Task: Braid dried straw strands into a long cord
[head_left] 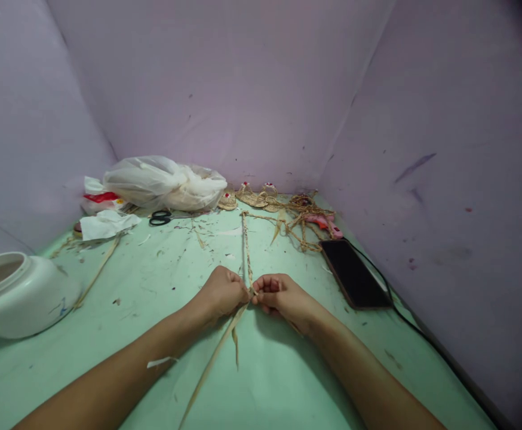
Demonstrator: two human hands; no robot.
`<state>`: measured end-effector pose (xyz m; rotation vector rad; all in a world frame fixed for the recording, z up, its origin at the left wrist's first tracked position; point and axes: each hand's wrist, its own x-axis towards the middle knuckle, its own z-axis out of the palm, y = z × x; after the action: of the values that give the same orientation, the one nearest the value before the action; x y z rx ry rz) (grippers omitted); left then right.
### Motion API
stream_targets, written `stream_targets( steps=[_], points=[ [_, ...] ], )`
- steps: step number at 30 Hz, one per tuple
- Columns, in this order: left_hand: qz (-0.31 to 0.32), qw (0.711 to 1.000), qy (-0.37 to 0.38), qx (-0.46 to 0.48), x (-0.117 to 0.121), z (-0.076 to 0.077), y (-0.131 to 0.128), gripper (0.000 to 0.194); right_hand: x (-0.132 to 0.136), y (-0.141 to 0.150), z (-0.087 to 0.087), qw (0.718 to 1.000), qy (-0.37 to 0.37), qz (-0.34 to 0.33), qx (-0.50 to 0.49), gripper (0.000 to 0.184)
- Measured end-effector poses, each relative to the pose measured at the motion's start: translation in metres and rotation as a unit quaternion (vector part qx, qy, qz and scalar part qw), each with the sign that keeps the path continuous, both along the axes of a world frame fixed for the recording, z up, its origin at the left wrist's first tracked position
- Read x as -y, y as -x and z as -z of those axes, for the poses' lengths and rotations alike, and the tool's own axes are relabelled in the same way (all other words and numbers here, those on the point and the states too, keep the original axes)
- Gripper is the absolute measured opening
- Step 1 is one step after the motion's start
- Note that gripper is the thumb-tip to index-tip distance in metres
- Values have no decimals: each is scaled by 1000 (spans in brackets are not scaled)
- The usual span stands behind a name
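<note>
A braided straw cord [246, 245] runs away from me up the middle of the green surface, then bends right toward a tangle of more cord. At its near end, my left hand [225, 291] is closed, fingers pinching the braid. My right hand [283, 297] meets it there, thumb and fingertips pinched on the cord's strands. Below the hands, loose flat straw strands [216, 355] trail toward me and to the left. The exact grip between the fingertips is partly hidden.
At the back lie a knotted plastic bag [166, 184], black-handled scissors [160, 218], small woven straw pieces [252, 196] and a cord tangle [306, 209]. A phone [355, 275] with a black cable is at right. A white pot [23, 298] stands left. Walls enclose three sides.
</note>
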<state>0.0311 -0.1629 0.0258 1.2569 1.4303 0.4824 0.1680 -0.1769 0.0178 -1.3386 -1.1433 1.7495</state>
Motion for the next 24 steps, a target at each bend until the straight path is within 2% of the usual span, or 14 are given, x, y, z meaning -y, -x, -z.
stream_targets(
  steps=[5, 8, 15, 24],
  points=[
    [-13, 1000, 9, 1, 2, 1, 0, 6, 0, 2, -1, 999, 0, 15, 38, 2],
    [-6, 1000, 5, 1, 2, 3, 1, 5, 0, 2, 2, 998, -31, 22, 50, 14],
    [83, 996, 7, 38, -4, -3, 11, 8, -2, -1, 5, 997, -47, 23, 55, 12],
    [64, 996, 23, 61, -5, 4, 11, 10, -3, -1, 5, 998, -32, 40, 41, 7]
  ],
)
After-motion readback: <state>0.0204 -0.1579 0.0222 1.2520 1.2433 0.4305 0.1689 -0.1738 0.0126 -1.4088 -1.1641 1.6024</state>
